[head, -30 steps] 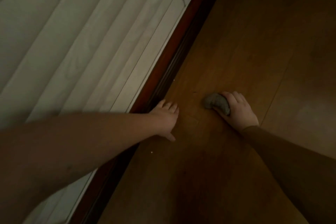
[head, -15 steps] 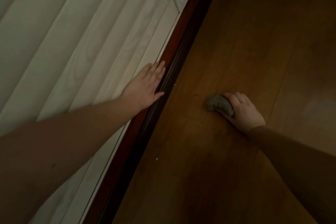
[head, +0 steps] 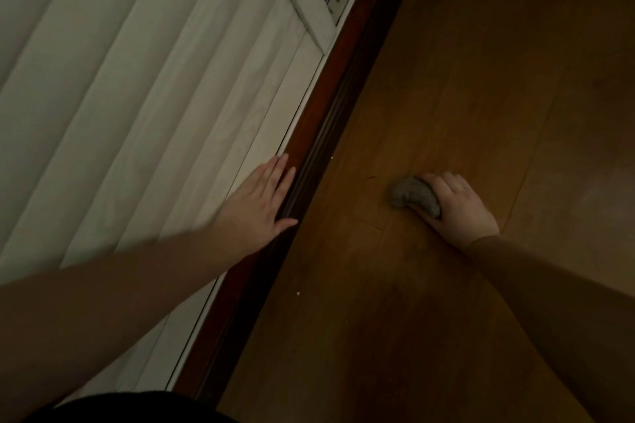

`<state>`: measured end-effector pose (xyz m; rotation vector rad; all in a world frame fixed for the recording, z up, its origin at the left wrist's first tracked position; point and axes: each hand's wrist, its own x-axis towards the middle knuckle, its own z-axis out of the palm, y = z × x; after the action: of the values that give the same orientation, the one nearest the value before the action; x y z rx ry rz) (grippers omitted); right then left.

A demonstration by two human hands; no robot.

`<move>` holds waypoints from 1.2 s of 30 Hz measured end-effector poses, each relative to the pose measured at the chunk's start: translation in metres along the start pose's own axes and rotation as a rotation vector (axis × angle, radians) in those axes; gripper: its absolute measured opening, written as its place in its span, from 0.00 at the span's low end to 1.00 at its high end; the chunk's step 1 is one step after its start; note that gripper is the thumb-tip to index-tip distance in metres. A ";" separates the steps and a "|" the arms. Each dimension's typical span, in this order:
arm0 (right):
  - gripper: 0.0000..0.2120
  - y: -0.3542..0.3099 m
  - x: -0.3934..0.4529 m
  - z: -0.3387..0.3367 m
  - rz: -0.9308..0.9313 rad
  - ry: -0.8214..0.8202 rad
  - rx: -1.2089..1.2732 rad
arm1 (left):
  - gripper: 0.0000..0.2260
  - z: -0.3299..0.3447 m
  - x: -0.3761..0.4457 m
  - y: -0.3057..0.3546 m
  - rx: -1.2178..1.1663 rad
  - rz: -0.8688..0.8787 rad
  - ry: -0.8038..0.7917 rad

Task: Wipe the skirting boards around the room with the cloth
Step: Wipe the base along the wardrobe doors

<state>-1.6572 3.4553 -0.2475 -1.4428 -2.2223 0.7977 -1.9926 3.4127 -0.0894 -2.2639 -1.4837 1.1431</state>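
A dark red-brown skirting board (head: 316,120) runs diagonally from bottom left to top right, between white pleated curtain fabric and the wooden floor. My left hand (head: 257,203) lies flat with straight fingers against the white strip at the board's upper edge. My right hand (head: 453,206) rests on the floor to the right of the board and grips a bunched grey cloth (head: 412,197). The cloth touches the floor, apart from the board.
White curtain folds (head: 137,96) fill the left half. A wooden floor (head: 481,96) spreads to the right, with small white specks near the board. A white frame corner (head: 309,0) and a dark strip along the far wall sit at the top.
My left hand rose from the floor by the board to lie flat against the white strip above it. My right hand with the cloth stayed in place.
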 end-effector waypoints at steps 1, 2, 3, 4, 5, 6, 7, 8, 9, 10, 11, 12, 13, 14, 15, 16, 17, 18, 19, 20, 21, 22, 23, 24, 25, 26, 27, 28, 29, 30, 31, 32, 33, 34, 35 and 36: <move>0.25 0.000 0.000 0.000 0.005 -0.006 0.000 | 0.37 0.001 -0.006 0.002 -0.062 0.007 0.010; 0.26 -0.001 0.001 -0.001 0.011 -0.017 0.000 | 0.36 0.002 -0.011 0.004 -0.093 0.031 0.038; 0.26 -0.002 0.002 -0.002 0.015 -0.024 0.001 | 0.35 0.000 -0.013 0.004 -0.083 0.062 0.067; 0.26 -0.003 0.002 -0.002 0.018 -0.027 0.001 | 0.34 -0.005 -0.009 0.001 -0.053 0.102 0.101; 0.26 -0.004 0.001 -0.002 0.020 -0.027 0.001 | 0.33 -0.014 0.000 -0.002 -0.027 0.125 0.134; 0.26 -0.005 0.001 -0.002 0.022 -0.024 -0.001 | 0.32 -0.026 0.013 -0.006 -0.006 0.112 0.167; 0.26 -0.005 0.000 -0.002 0.024 -0.021 -0.006 | 0.32 -0.042 0.028 -0.011 0.007 0.075 0.200; 0.27 -0.004 -0.001 -0.002 0.028 -0.017 -0.009 | 0.31 -0.057 0.047 -0.018 0.019 0.041 0.228; 0.27 -0.003 -0.001 -0.001 0.031 -0.018 -0.010 | 0.31 -0.071 0.067 -0.026 0.059 0.009 0.234; 0.26 -0.002 -0.001 -0.001 0.029 -0.019 -0.012 | 0.31 -0.085 0.086 -0.035 0.122 -0.028 0.232; 0.26 -0.001 -0.001 0.000 0.026 -0.017 -0.014 | 0.32 -0.096 0.102 -0.044 0.203 -0.073 0.226; 0.26 -0.001 0.000 0.001 0.021 -0.013 -0.015 | 0.32 -0.105 0.115 -0.053 0.277 -0.123 0.228; 0.26 0.000 0.000 0.002 0.015 -0.009 -0.015 | 0.32 -0.112 0.124 -0.060 0.335 -0.171 0.210; 0.26 0.000 0.000 0.001 0.012 -0.008 -0.014 | 0.33 -0.116 0.131 -0.063 0.382 -0.206 0.166; 0.26 0.000 0.001 0.001 0.015 -0.008 -0.011 | 0.33 -0.119 0.134 -0.062 0.430 -0.219 0.118; 0.26 0.000 0.001 0.000 0.022 -0.014 -0.007 | 0.34 -0.123 0.133 -0.059 0.474 -0.210 0.072; 0.27 0.000 0.001 0.000 0.024 -0.019 -0.003 | 0.34 -0.127 0.131 -0.055 0.499 -0.202 0.047; 0.27 0.000 0.000 -0.001 0.023 -0.020 -0.001 | 0.32 -0.130 0.130 -0.050 0.492 -0.199 0.028; 0.26 -0.001 0.000 -0.001 0.020 -0.016 0.000 | 0.29 -0.133 0.131 -0.048 0.478 -0.193 0.025; 0.26 -0.001 -0.001 -0.002 0.015 -0.009 0.002 | 0.25 -0.135 0.133 -0.046 0.466 -0.181 0.034; 0.26 -0.001 -0.001 -0.002 0.009 -0.004 0.004 | 0.20 -0.138 0.134 -0.045 0.448 -0.170 0.006; 0.26 -0.001 0.000 -0.002 0.006 -0.003 0.005 | 0.15 -0.140 0.134 -0.046 0.424 -0.157 -0.038; 0.26 -0.001 0.001 -0.003 0.005 -0.006 0.003 | 0.11 -0.144 0.134 -0.046 0.402 -0.131 -0.084; 0.26 0.000 0.002 -0.003 0.007 -0.014 0.001 | 0.09 -0.148 0.134 -0.045 0.393 -0.100 -0.129; 0.26 0.000 0.002 -0.003 0.007 -0.020 -0.002 | 0.08 -0.151 0.134 -0.042 0.394 -0.080 -0.192; 0.26 0.000 0.003 -0.002 0.007 -0.025 -0.003 | 0.07 -0.154 0.135 -0.039 0.399 -0.065 -0.252; 0.26 0.000 0.003 -0.002 0.006 -0.028 -0.002 | 0.06 -0.155 0.135 -0.036 0.402 -0.060 -0.312; 0.26 0.000 0.003 -0.002 0.004 -0.027 0.000 | 0.05 -0.155 0.134 -0.033 0.401 -0.058 -0.371; 0.26 0.001 0.003 -0.001 0.000 -0.024 -0.001 | 0.07 -0.153 0.134 -0.032 0.404 -0.070 -0.422; 0.26 0.002 0.003 -0.001 -0.001 -0.023 -0.002 | 0.10 -0.149 0.135 -0.033 0.390 -0.070 -0.456; 0.26 0.002 0.003 -0.001 0.001 -0.024 -0.001 | 0.14 -0.143 0.136 -0.036 0.338 -0.064 -0.441; 0.27 0.002 0.003 -0.001 0.003 -0.026 0.000 | 0.17 -0.136 0.138 -0.040 0.238 -0.081 -0.370; 0.27 0.003 0.003 0.000 0.004 -0.028 0.002 | 0.19 -0.130 0.138 -0.045 0.113 -0.125 -0.267; 0.27 0.003 0.003 0.000 0.003 -0.026 0.004 | 0.21 -0.122 0.139 -0.049 -0.002 -0.165 -0.144; 0.27 0.003 0.003 0.000 -0.003 -0.015 0.004 | 0.22 -0.113 0.140 -0.052 -0.098 -0.193 -0.034; 0.27 0.003 0.003 0.001 -0.013 -0.004 0.004 | 0.24 -0.103 0.142 -0.055 -0.176 -0.207 0.035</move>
<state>-1.6567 3.4584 -0.2506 -1.4252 -2.2289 0.8009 -1.9307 3.5833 -0.0594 -2.1600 -1.8190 0.9429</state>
